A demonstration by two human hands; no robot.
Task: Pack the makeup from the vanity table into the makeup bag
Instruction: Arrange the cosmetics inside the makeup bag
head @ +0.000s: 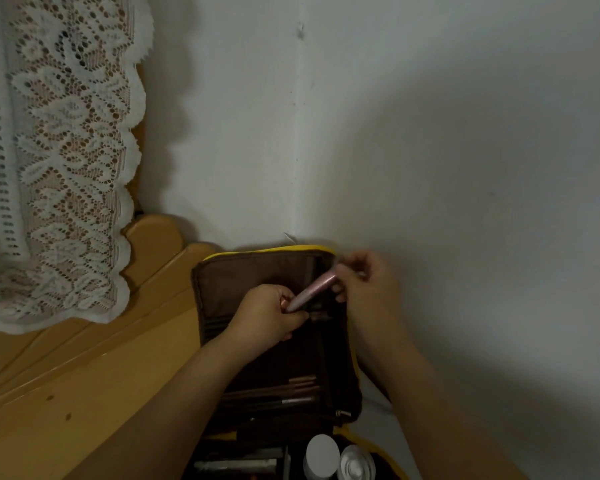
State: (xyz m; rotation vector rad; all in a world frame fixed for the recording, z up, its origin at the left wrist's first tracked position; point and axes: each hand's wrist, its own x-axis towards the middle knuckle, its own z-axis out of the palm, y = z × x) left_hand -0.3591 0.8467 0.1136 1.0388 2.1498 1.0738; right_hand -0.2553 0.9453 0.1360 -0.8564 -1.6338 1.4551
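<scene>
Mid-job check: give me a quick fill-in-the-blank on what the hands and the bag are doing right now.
1. Both hands, left hand and right hand, hold one ____ tube.
2. The bag lies ____, brown lining showing.
3. The bag's trim is ____.
4. The cloth at left is white ____.

Missing words: pink; open; yellow; lace

Both bare forearms reaching forward, left hand (269,315) in curled grip, right hand (366,278) pinching, fingertips close together.
</scene>
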